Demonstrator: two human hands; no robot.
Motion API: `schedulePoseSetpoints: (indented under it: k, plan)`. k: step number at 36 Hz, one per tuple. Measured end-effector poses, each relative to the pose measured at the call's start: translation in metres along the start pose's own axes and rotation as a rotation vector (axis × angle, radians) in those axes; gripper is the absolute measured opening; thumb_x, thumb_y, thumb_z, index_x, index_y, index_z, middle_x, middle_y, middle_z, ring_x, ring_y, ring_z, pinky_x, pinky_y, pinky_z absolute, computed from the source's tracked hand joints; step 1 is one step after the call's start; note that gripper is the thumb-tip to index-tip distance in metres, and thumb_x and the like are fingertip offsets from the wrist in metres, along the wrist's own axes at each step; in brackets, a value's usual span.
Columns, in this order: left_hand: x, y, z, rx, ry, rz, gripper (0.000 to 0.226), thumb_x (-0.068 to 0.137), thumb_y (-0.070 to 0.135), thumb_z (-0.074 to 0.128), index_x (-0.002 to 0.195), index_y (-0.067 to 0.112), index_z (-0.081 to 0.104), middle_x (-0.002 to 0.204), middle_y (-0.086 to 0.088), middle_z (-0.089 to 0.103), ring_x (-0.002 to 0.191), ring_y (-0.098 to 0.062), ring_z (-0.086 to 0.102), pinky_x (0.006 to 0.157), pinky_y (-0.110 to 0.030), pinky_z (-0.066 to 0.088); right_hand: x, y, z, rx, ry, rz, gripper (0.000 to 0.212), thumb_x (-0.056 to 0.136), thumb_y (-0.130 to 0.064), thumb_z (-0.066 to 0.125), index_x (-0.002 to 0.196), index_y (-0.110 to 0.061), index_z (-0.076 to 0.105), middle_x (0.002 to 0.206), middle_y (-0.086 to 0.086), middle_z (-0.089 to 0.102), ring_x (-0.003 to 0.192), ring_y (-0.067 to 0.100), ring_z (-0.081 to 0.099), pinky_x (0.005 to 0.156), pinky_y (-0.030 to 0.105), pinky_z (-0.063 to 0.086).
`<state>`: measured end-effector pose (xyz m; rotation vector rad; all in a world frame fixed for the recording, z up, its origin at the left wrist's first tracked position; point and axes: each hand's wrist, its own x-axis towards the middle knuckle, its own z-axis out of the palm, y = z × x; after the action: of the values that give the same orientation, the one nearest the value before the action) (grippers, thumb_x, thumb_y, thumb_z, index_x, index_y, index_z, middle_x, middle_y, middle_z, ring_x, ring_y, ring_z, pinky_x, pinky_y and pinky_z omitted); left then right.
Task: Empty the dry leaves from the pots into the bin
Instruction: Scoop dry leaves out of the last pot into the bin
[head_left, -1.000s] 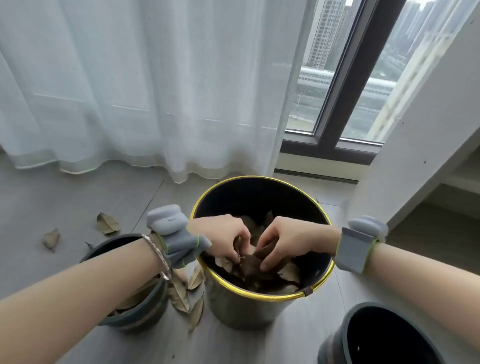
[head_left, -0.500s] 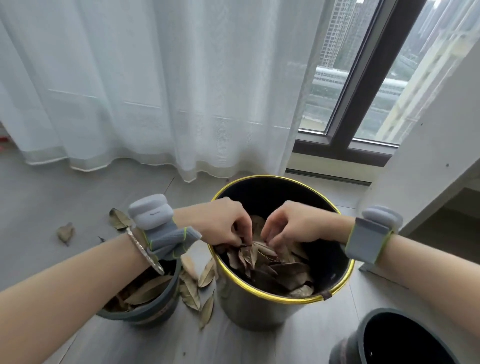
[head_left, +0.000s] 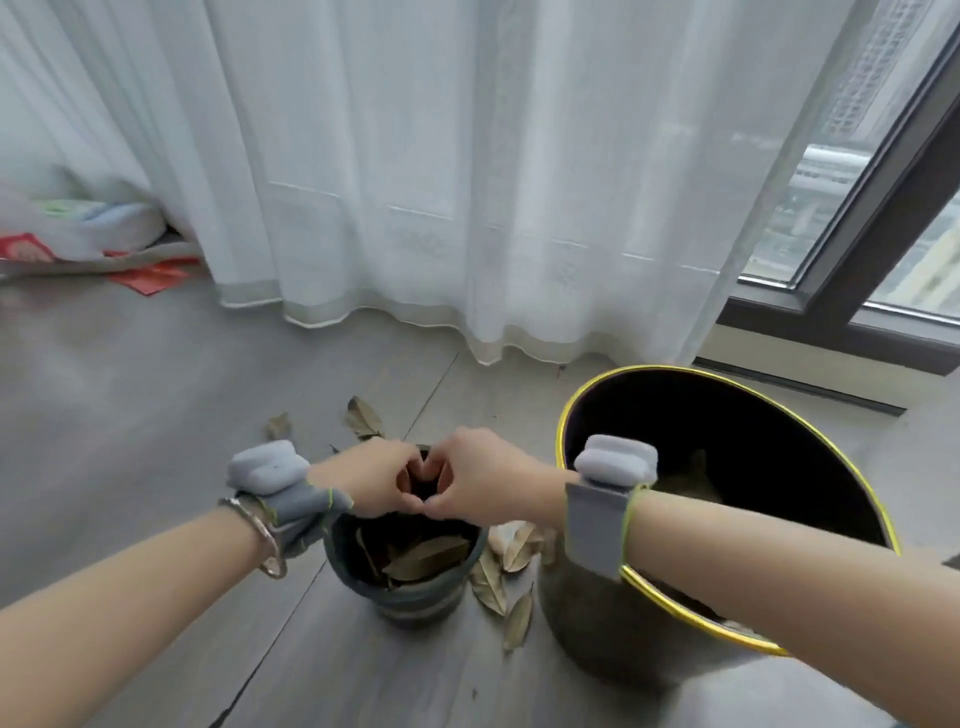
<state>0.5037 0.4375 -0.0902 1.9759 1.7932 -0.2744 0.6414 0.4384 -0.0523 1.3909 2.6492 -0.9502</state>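
Grey wood-grain floor (head_left: 156, 415) is being covered at the back by sheer white curtain (head_left: 415, 182). Left hand (head_left: 371, 480) is being held over the round dark pot (head_left: 410, 592), fingers curled, nothing seen gripped; a padded grey wrist band is being worn. Dry brown leaves (head_left: 421, 556), flat and curled, are lying inside the pot. Right hand (head_left: 478, 480) is being held knuckle-to-knuckle against the left, fingers likewise curled and empty-looking. Loose leaves are lying between pot and bin (head_left: 779, 644), a dark round bucket with yellow rim, standing just right.
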Motion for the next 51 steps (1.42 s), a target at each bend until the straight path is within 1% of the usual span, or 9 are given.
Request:
schedulePoseSetpoints:
  k: [4,7,16,21,27,34,38,45,51]
  plan:
    - [-0.001,0.011,0.028,0.282,-0.151,-0.162,0.035,0.090,0.025,0.058,0.123,0.014,0.056,0.124,-0.003,0.062,0.114,-0.020,0.060,0.093,-0.029,0.047,0.019,-0.010,0.039,-0.395,-0.277,0.047,0.037,0.088,-0.023,0.063,0.119,-0.003,0.060,0.107,0.013,0.063,0.102,0.026,0.063,0.074,0.028,0.046]
    - [0.003,0.002,0.046,0.382,-0.182,-0.090,0.039,0.088,0.020,0.057,0.126,0.013,0.053,0.126,-0.006,0.061,0.113,-0.026,0.061,0.088,-0.033,0.049,0.027,-0.008,0.056,-0.559,-0.390,0.034,0.038,0.094,-0.019,0.053,0.128,-0.001,0.054,0.127,0.014,0.056,0.116,0.027,0.057,0.089,0.030,0.046]
    - [0.017,-0.006,0.071,0.361,-0.142,-0.165,0.028,0.091,0.007,0.048,0.114,0.009,0.064,0.117,-0.007,0.066,0.107,-0.025,0.064,0.082,-0.030,0.049,0.040,0.001,0.075,-0.633,-0.331,0.114,0.038,0.094,-0.009,0.050,0.131,0.001,0.046,0.137,0.019,0.042,0.124,0.031,0.045,0.097,0.035,0.041]
    - [0.017,-0.010,0.067,0.231,-0.107,-0.108,0.027,0.091,0.006,0.048,0.114,0.006,0.062,0.118,-0.011,0.064,0.107,-0.028,0.063,0.074,-0.029,0.043,0.042,0.003,0.074,-0.475,-0.242,0.160,0.034,0.093,-0.001,0.046,0.126,0.001,0.052,0.132,0.019,0.047,0.119,0.032,0.054,0.093,0.033,0.045]
    - [0.019,-0.021,0.059,0.041,-0.071,-0.045,0.026,0.086,0.009,0.057,0.112,0.012,0.063,0.112,-0.009,0.066,0.104,-0.025,0.064,0.085,-0.031,0.049,0.045,0.005,0.071,-0.311,-0.151,0.195,0.027,0.086,0.005,0.052,0.111,0.000,0.062,0.114,0.015,0.065,0.105,0.029,0.064,0.081,0.031,0.050]
    - [0.014,-0.022,0.053,-0.036,-0.042,-0.057,0.028,0.081,0.013,0.064,0.109,0.014,0.064,0.111,-0.007,0.067,0.103,-0.024,0.063,0.085,-0.031,0.048,0.042,0.004,0.066,-0.175,-0.095,0.221,0.027,0.085,0.004,0.053,0.108,-0.002,0.064,0.110,0.016,0.066,0.101,0.029,0.064,0.073,0.030,0.046]
    - [0.005,-0.024,0.039,-0.105,-0.050,-0.051,0.034,0.080,0.021,0.069,0.113,0.017,0.062,0.114,-0.004,0.065,0.105,-0.020,0.061,0.087,-0.030,0.047,0.039,0.001,0.053,-0.113,-0.094,0.243,0.027,0.082,0.001,0.059,0.108,-0.001,0.063,0.101,0.015,0.063,0.102,0.029,0.063,0.079,0.031,0.050]
    - [-0.014,-0.029,0.009,-0.308,-0.011,-0.054,0.030,0.081,0.023,0.070,0.109,0.019,0.063,0.100,0.002,0.070,0.081,-0.010,0.058,0.070,-0.018,0.042,0.039,-0.005,0.024,0.044,-0.049,0.266,0.030,0.070,0.001,0.071,0.100,0.003,0.069,0.079,0.011,0.062,0.079,0.026,0.069,0.078,0.036,0.059]
    - [-0.031,-0.027,-0.018,-0.398,0.050,-0.017,0.018,0.079,0.022,0.072,0.094,0.025,0.063,0.093,0.003,0.069,0.080,-0.012,0.061,0.081,-0.026,0.051,0.030,-0.015,-0.004,0.121,0.012,0.205,0.018,0.065,0.004,0.071,0.082,0.000,0.071,0.061,0.007,0.058,0.065,0.024,0.065,0.074,0.037,0.060]
